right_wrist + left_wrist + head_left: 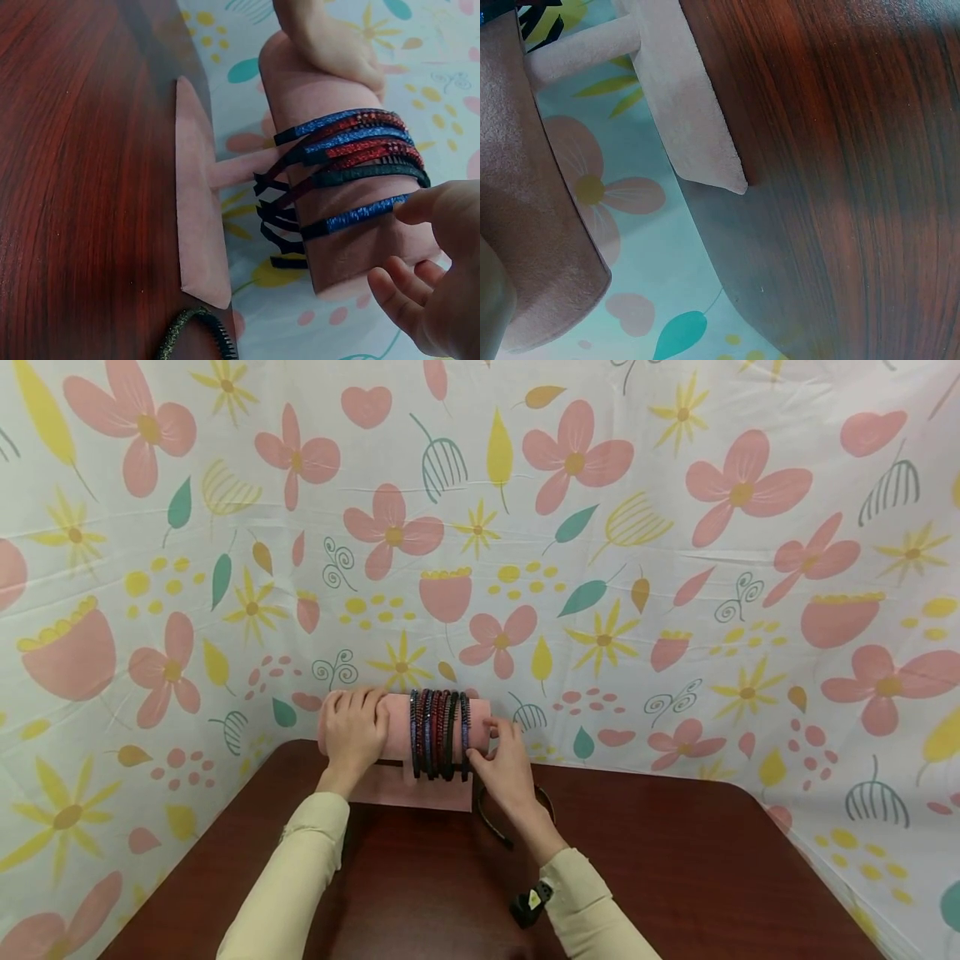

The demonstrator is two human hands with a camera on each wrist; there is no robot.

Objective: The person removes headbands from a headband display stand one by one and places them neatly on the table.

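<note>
A pink plush headband holder [397, 714] stands on the table, its thick roll raised on a short post above a flat base [196, 202]. Several glittery headbands [431, 735] in blue, red and dark green are fitted side by side around the roll. My left hand [352, 731] grips the roll's left end, fingers bent over the top. The thumb of my right hand [510, 768] touches the rightmost blue headband [367, 215], which sits slightly apart from the others. The other right fingers are loosely bent near the roll's right end. In the left wrist view, the roll [540, 225] shows but the hand is mostly hidden.
A dark headband with gold glitter [176, 330] lies on the table beside the holder's base, partly behind my right wrist. The brown wooden table [675, 860] reaches a floral cloth backdrop [637, 568] behind and at the sides.
</note>
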